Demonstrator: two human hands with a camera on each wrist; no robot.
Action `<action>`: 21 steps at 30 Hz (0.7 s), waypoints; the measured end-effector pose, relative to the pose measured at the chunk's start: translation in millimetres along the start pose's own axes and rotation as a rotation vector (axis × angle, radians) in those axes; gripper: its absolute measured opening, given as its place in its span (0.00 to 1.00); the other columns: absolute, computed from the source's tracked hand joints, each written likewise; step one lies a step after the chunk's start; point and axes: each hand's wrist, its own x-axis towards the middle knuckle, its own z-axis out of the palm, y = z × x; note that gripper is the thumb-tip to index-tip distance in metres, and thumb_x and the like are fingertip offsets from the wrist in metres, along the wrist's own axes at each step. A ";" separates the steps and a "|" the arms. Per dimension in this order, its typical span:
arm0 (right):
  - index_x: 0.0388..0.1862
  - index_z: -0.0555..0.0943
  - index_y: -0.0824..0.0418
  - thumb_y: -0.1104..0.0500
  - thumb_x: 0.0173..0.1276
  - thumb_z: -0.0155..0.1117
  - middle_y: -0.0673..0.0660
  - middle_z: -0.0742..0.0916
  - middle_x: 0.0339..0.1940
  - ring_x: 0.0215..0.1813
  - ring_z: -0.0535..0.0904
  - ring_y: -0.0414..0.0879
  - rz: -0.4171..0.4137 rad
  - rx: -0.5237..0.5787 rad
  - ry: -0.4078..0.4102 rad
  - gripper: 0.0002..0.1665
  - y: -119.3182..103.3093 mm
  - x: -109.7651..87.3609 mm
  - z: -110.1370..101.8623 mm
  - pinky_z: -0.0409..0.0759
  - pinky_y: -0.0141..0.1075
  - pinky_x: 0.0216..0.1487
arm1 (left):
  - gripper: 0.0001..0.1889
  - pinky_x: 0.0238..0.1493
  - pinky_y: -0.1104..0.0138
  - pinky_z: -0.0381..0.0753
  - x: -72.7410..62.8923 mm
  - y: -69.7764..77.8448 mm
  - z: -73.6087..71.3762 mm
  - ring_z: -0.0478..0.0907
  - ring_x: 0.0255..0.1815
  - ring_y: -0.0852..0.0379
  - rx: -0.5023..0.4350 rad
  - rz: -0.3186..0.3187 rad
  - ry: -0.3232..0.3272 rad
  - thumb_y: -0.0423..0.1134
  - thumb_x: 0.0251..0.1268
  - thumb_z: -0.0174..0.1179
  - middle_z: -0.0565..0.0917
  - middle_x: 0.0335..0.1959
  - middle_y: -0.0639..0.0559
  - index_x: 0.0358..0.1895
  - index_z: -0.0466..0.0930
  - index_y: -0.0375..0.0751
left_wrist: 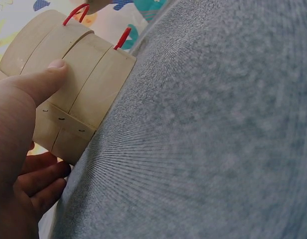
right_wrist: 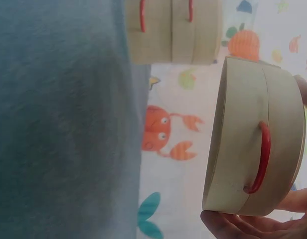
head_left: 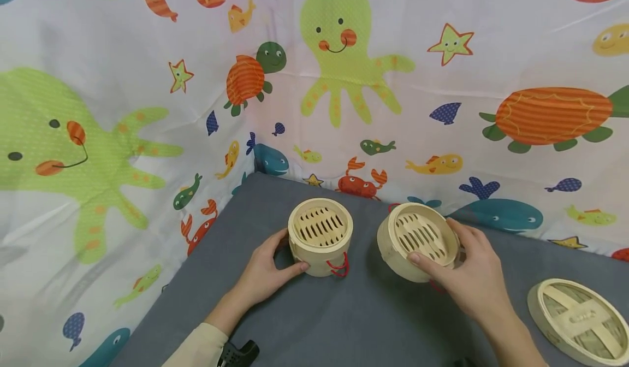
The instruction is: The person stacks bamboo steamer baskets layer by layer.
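On the grey table, a stack of two round bamboo steamer baskets (head_left: 321, 235) with slatted bottoms and red side handles stands upright. My left hand (head_left: 267, 271) holds it from the left, the thumb against the front wall. In the left wrist view, its lower fingers (left_wrist: 41, 177) curl at the far side of the stack (left_wrist: 88, 69). To the right, my right hand (head_left: 474, 271) grips another bamboo steamer basket (head_left: 417, 238), tilted and raised off the table. The right wrist view shows that basket's red handle (right_wrist: 263, 157), apart from the stack (right_wrist: 158, 45).
A woven bamboo steamer lid (head_left: 580, 320) lies on the table at the far right. A curtain (head_left: 442, 99) printed with sea animals hangs along the table's back and left edges. The grey table surface (head_left: 363, 323) extends in front of both hands.
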 end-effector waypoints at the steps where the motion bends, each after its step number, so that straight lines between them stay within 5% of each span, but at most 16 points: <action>1: 0.82 0.72 0.66 0.35 0.57 0.88 0.67 0.78 0.71 0.62 0.77 0.63 -0.013 0.001 0.000 0.64 -2.6 1.1 0.2 0.76 0.57 0.51 | 0.50 0.76 0.47 0.73 -0.4 -0.1 0.0 0.75 0.76 0.52 0.002 -0.002 -0.003 0.62 0.63 0.80 0.79 0.74 0.53 0.84 0.68 0.47; 21: 0.78 0.75 0.67 0.34 0.56 0.88 0.67 0.81 0.65 0.57 0.78 0.60 -0.110 0.027 0.002 0.61 -47.8 21.6 21.6 0.77 0.57 0.49 | 0.49 0.72 0.50 0.78 -1.5 -4.5 1.9 0.78 0.72 0.55 0.007 0.008 0.007 0.62 0.63 0.80 0.80 0.72 0.55 0.84 0.68 0.48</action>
